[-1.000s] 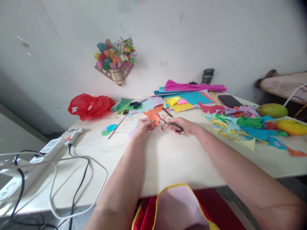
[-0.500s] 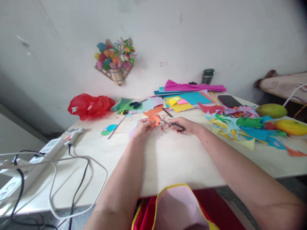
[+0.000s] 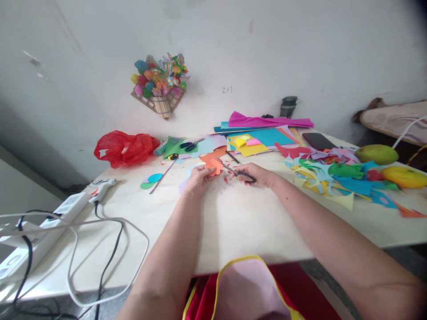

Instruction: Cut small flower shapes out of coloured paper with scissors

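Observation:
Pinched in my left hand [image 3: 199, 174] is a piece of orange paper [image 3: 214, 166] with a rounded, scalloped edge. My right hand [image 3: 256, 173] is closed round the dark handles of a pair of scissors [image 3: 246, 176]. Their blades point left and reach the right edge of the orange paper. Small reddish paper snippets [image 3: 226, 179] lie on the table beneath the blades. Just behind the hands rest a black pen [image 3: 232, 157] and a larger orange sheet [image 3: 213, 154].
Paper scraps [image 3: 333, 178] and two mangoes [image 3: 376, 154] cover the right side, near a phone [image 3: 318, 141]. Coloured sheets [image 3: 267, 135] and a second pair of scissors [image 3: 189, 146] lie at the back. A red plastic bag [image 3: 125, 149], power strip [image 3: 55, 222] and cables occupy the left.
The scissors' handles have shifted slightly in my right hand. My left hand keeps its hold on the orange paper, nearly in the same place.

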{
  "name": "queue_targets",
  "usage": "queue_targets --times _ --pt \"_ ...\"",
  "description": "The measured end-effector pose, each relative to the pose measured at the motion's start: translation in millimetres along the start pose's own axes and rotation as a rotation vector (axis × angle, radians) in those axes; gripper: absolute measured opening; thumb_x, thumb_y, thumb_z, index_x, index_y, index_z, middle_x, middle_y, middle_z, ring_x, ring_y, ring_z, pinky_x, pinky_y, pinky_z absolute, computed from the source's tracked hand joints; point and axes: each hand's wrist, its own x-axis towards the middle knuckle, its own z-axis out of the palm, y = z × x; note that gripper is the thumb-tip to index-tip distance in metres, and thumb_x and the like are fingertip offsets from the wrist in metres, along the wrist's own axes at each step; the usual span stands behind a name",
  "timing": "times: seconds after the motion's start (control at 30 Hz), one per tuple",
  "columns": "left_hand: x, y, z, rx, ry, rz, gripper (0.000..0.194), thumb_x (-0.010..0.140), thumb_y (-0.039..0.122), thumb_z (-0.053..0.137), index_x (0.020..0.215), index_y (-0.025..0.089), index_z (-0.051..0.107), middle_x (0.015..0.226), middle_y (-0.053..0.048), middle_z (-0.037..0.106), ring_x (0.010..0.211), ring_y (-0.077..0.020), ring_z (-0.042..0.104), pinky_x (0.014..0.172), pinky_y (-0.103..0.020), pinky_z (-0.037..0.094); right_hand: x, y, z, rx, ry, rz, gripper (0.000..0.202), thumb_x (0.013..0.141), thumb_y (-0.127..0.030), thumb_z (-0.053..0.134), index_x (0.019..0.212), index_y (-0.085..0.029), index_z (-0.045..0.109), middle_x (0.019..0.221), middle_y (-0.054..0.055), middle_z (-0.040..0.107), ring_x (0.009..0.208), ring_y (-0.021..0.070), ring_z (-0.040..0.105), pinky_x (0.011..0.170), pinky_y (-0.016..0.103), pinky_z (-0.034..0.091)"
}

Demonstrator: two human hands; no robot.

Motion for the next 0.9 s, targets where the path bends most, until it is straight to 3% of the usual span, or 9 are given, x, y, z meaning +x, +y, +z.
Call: queue_targets --times 0.67,0.9 --pt "-3.6 0.3 5.6 -0.038 0.0 -0.004 0.016 0.063 0.011 0.078 0.077 0.012 0.07 0.079 -0.008 0.075 0.074 -0.0212 0.074 0.085 -0.039 0.062 4.7 4.2 0.6 0.082 0.004 0.004 0.02 0.066 -0.024 0.073 0.082 -0.014 0.068 0.049 -0.007 0.049 0.042 0.007 0.043 0.038 0.019 0.034" --pt "-3.4 -3.0 9.2 -0.075 0.003 0.014 0.018 0.058 0.012 0.077 0.075 0.011 0.07 0.08 -0.008 0.075 0.074 -0.0218 0.073 0.077 -0.037 0.063 9.4 7.7 1.4 0.146 0.047 0.053 0.019 0.071 -0.025 0.072 0.085 -0.013 0.068 0.045 -0.008 0.046 0.038 0.0074 0.042 0.036 0.019 0.034"
